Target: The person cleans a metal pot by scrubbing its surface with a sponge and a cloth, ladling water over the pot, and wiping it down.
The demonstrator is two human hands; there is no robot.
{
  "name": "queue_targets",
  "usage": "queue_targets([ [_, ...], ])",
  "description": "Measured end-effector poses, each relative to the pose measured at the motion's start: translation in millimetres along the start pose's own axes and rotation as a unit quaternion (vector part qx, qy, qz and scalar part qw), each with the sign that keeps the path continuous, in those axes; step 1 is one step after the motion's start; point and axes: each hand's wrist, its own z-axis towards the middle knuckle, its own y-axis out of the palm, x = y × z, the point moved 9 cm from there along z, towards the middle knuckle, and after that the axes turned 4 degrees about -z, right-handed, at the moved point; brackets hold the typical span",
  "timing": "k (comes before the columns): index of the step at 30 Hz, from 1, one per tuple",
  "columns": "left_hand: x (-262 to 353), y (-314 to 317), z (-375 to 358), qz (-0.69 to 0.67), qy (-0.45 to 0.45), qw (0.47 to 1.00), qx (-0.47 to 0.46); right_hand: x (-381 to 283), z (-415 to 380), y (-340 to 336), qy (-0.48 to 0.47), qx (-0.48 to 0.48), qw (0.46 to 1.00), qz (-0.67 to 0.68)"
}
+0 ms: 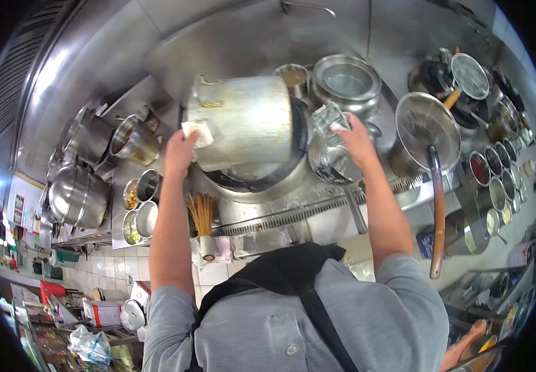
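A large, stained steel stockpot (pixel 243 121) lies tipped on its side over a dark wok (pixel 249 181) set in the steel range. My left hand (pixel 182 149) presses a white cloth (pixel 198 131) against the pot's left end. At the pot's right end, by its dark rim, my right hand (pixel 353 135) grips through a grey cloth (pixel 328 116). Both arms reach forward from my grey shirt and black apron straps.
A perforated ladle (pixel 328 160) rests just right of the wok. A strainer pan with a long wooden handle (pixel 436 204) lies further right, beside several condiment cups (pixel 494 180). A lidded steel pot (pixel 347 80) stands behind. Steel pots (pixel 82 198) and a bamboo brush (pixel 203 214) sit at left.
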Motion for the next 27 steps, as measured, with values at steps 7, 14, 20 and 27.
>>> queue_targets([
  [7, -2, 16, -12, -0.154, -0.033, 0.986, -0.052, -198, 14, 93, -0.283, 0.128, 0.864, -0.396],
  [14, -14, 20, -20, -0.141, -0.018, 0.989, -0.045, -173, 23, 180, -0.299, 0.085, 0.869, -0.386],
  [20, 20, 16, -64, -0.011, 0.005, 1.0, -0.026, -189, -28, 226, -0.414, 0.036, 0.813, -0.408],
  [27, -16, 28, -54, 0.023, 0.027, 0.999, -0.039, -171, 54, 251, -0.299, 0.052, 0.854, -0.422],
])
